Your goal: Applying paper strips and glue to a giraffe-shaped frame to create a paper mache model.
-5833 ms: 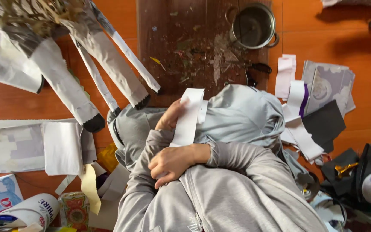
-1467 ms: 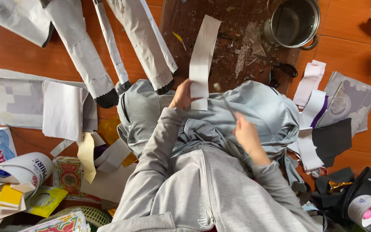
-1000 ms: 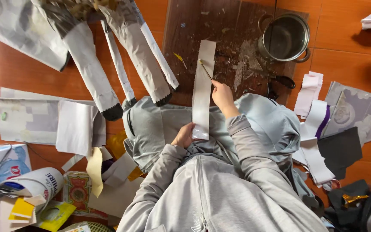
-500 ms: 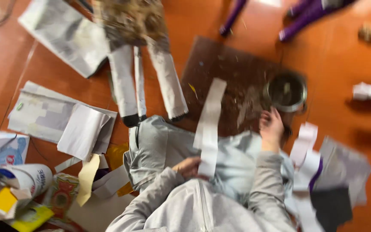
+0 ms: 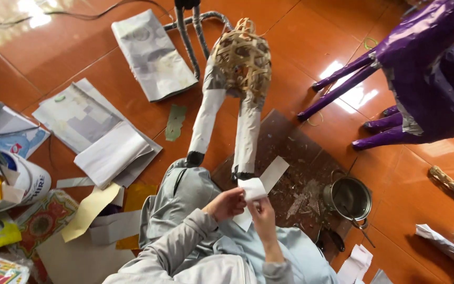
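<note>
We pinch a white paper strip (image 5: 261, 185) with both our left hand (image 5: 228, 203) and right hand (image 5: 263, 214), fingers closed on it, above our lap, a metal pot (image 5: 349, 199) at three o'clock

Single head cam, steep downward view.
I see from above the person's lap, facing the orange floor (image 5: 106, 68); hands (image 5: 248, 208) close, low in frame.

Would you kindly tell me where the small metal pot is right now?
In the head view the metal pot stands on the floor at lower right, at the edge of the dark board, right of the right hand.
</note>
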